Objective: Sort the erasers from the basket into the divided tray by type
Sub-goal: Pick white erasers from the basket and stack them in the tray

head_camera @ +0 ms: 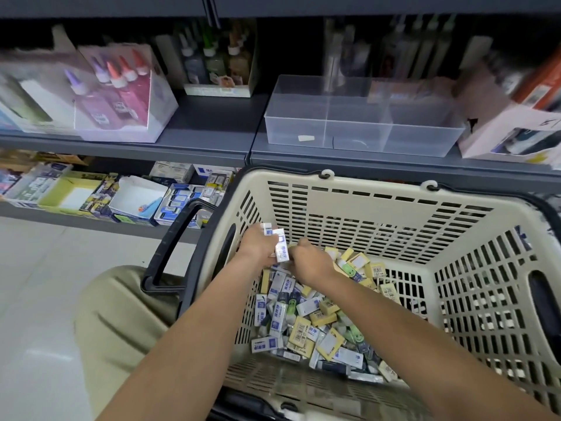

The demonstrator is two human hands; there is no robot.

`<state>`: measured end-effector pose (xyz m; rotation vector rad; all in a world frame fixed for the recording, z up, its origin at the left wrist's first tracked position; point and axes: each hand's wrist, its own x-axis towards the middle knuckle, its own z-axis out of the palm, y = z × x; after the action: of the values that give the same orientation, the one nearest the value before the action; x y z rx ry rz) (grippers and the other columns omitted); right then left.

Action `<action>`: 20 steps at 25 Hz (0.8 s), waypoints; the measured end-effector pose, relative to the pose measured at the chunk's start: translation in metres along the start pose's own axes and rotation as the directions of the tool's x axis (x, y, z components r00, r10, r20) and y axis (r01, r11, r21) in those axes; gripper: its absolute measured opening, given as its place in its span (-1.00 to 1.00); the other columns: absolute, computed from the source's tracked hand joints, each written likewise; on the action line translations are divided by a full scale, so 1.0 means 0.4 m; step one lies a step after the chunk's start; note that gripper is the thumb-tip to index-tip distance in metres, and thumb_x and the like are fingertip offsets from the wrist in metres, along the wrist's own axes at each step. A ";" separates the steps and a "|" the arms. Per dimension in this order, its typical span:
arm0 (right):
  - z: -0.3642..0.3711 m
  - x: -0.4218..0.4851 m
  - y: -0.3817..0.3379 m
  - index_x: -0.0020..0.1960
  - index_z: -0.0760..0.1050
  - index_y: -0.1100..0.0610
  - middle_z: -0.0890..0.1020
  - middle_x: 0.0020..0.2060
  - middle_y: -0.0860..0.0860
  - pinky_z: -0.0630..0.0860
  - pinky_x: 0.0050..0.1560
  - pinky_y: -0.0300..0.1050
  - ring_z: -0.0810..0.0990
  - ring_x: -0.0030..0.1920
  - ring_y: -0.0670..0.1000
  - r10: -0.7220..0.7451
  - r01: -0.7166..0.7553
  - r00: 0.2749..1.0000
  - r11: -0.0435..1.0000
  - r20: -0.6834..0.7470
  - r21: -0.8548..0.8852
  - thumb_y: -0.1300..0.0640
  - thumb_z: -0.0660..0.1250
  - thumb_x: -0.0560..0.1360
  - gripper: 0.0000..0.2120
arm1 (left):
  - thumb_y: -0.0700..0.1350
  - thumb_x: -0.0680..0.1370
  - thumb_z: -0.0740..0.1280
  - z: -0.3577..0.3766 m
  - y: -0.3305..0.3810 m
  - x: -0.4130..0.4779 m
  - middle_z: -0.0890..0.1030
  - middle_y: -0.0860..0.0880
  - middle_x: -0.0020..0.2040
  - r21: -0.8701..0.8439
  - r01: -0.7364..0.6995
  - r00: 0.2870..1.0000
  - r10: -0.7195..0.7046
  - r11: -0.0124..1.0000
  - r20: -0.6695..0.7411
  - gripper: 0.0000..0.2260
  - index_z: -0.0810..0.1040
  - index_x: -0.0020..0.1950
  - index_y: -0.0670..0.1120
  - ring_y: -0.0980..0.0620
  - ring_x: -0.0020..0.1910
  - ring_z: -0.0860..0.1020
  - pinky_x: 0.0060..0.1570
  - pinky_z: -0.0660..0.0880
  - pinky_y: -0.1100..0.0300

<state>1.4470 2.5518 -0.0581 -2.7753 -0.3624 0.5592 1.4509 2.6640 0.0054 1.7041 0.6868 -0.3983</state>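
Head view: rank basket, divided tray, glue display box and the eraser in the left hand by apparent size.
1. basket, though it is nearest the camera, which inflates it
2. divided tray
3. glue display box
4. white-and-blue eraser, gripped by the left hand

Basket (394,208): beige perforated plastic, upright, open top, black handle swung out at 9 o'clock.
Erasers (318,323): loose heap on basket floor, thickest toward 7 o'clock corner. Mixed types: white sleeves with blue print, pale yellow blocks with barcode labels, few with green faces. Flat, tilted, overlapping.
White-blue erasers (280,249): small bunch, standing on end, gripped in left hand (258,244) above heap's 11 o'clock edge.
Divided tray (358,117): clear plastic, cross partitions, level on shelf at basket's 12 o'clock.
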 end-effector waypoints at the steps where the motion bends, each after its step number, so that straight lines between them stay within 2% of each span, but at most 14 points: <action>1: -0.006 0.007 0.002 0.08 0.53 0.13 0.48 0.03 0.10 0.46 -0.22 -0.09 0.56 -0.06 0.14 -0.012 0.012 1.000 0.999 0.002 0.040 0.09 0.27 0.52 -0.81 | -0.35 0.55 0.23 -0.008 -0.003 0.008 0.54 -0.21 -0.04 0.024 -0.013 1.000 0.014 1.000 -0.019 -0.90 0.43 -0.03 -0.16 -0.16 -0.07 0.55 0.00 0.56 -0.15; 3: -0.029 0.015 0.007 0.01 0.56 0.15 0.56 -0.06 0.06 0.49 -0.18 -0.11 0.56 -0.09 0.08 0.006 -0.005 1.000 0.977 -0.003 0.212 0.09 0.31 0.49 -0.84 | -0.35 0.55 0.22 -0.024 -0.009 0.024 0.56 -0.24 -0.02 0.050 -0.029 0.996 0.033 0.998 -0.078 -0.84 0.40 -0.18 -0.14 -0.18 -0.03 0.57 0.04 0.55 -0.18; 5: -0.063 0.019 0.014 -0.05 0.57 0.14 0.59 -0.14 0.02 0.50 -0.21 -0.15 0.55 -0.15 0.03 0.090 -0.080 0.996 0.917 -0.007 0.391 0.12 0.34 0.48 -0.89 | -0.34 0.55 0.21 -0.035 -0.009 0.035 0.57 -0.26 0.02 0.032 -0.034 0.992 0.038 0.999 -0.121 -0.88 0.42 -0.13 -0.15 -0.20 0.00 0.58 0.04 0.55 -0.17; 7: -0.097 0.011 0.025 -0.08 0.55 0.14 0.60 -0.15 0.04 0.58 -0.19 -0.11 0.61 -0.18 0.02 0.186 -0.169 0.982 0.796 0.032 0.581 0.18 0.34 0.48 -0.97 | -0.30 0.57 0.20 -0.044 -0.005 0.043 0.57 -0.25 0.02 0.005 -0.010 0.993 0.011 1.000 -0.119 -0.91 0.44 0.02 -0.16 -0.18 -0.05 0.57 0.04 0.55 -0.15; 9: -0.124 -0.006 0.037 0.00 0.54 0.19 0.62 -0.15 0.07 0.60 -0.21 -0.14 0.63 -0.20 -0.01 0.251 -0.222 0.965 0.631 0.075 0.743 0.23 0.34 0.49 -0.90 | -0.27 0.59 0.19 -0.044 0.004 0.040 0.55 -0.21 -0.04 -0.050 0.028 0.997 -0.032 0.998 -0.074 -0.90 0.42 0.08 -0.14 -0.14 -0.13 0.55 -0.06 0.57 -0.13; 11: -0.144 -0.032 0.042 0.06 0.54 0.23 0.64 -0.17 0.07 0.54 -0.32 -0.24 0.62 -0.26 -0.06 0.270 -0.236 0.957 0.508 0.107 0.829 0.23 0.36 0.48 -0.83 | -0.25 0.60 0.20 -0.028 0.016 0.026 0.56 -0.21 0.00 -0.167 0.071 0.997 -0.066 0.983 0.038 -0.89 0.43 0.12 -0.15 -0.16 -0.05 0.57 -0.21 0.58 -0.06; 12: -0.151 -0.045 0.045 0.04 0.55 0.22 0.64 -0.19 0.08 0.51 -0.35 -0.26 0.60 -0.29 -0.07 0.267 -0.235 0.957 0.493 0.111 0.838 0.21 0.37 0.47 -0.84 | -0.23 0.60 0.21 -0.014 0.018 0.017 0.58 -0.21 0.02 -0.244 0.093 0.990 -0.064 0.965 0.123 -0.87 0.44 0.14 -0.16 -0.16 -0.01 0.58 -0.23 0.58 -0.01; 15: -0.163 -0.090 0.071 -0.10 0.58 0.14 0.63 -0.28 0.06 0.45 -0.33 -0.22 0.54 -0.33 -0.05 0.284 -0.239 0.954 0.526 0.097 0.816 0.15 0.40 0.45 -0.94 | -0.17 0.56 0.29 0.030 0.010 -0.005 0.62 -0.17 -0.06 -0.399 0.130 0.940 0.014 0.908 0.340 -0.84 0.45 0.13 -0.16 -0.07 -0.10 0.62 -0.17 0.59 0.06; 18: -0.171 -0.134 0.108 -0.10 0.59 0.15 0.63 -0.27 0.05 0.45 -0.32 -0.23 0.53 -0.34 -0.06 0.268 -0.221 0.959 0.508 0.090 0.832 0.15 0.40 0.45 -0.93 | -0.29 0.47 0.39 0.066 0.009 -0.013 0.65 -0.11 -0.13 -0.377 0.134 0.900 0.047 0.916 0.433 -0.82 0.49 0.04 -0.15 -0.02 -0.14 0.63 -0.05 0.58 0.11; 20: -0.171 -0.153 0.125 -0.11 0.59 0.14 0.65 -0.28 0.03 0.46 -0.35 -0.26 0.55 -0.37 -0.12 0.268 -0.208 0.960 0.498 0.078 0.842 0.15 0.41 0.44 -0.93 | -0.31 0.44 0.42 0.086 0.014 -0.017 0.67 -0.07 -0.20 -0.338 0.170 0.890 0.003 0.925 0.455 -0.79 0.50 0.02 -0.14 0.00 -0.20 0.63 -0.16 0.59 0.16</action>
<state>1.4296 2.4716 0.0069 -1.8502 0.2859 0.5123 1.4527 2.6284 0.0053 1.1646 0.4571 -0.6573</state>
